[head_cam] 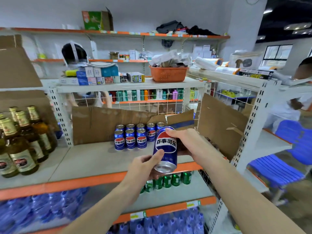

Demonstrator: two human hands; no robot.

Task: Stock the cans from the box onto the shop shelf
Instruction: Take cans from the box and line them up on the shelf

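A blue cola can (165,149) hangs tilted above the front edge of the shelf board (84,159). My left hand (143,168) grips its lower end, thumb on the label. My right hand (184,141) grips its upper end from the right. Several matching blue cans (130,140) stand in two rows at the back of the shelf. An opened cardboard box (219,122) sits on the shelf at the right, behind my right hand; its inside is mostly hidden.
Brown bottles (18,146) stand at the shelf's left end. A cardboard sheet (101,122) leans behind the cans. Green cans (170,180) and blue bottles (42,210) fill the shelves below. A blue chair (287,159) and a person (297,92) are at the right.
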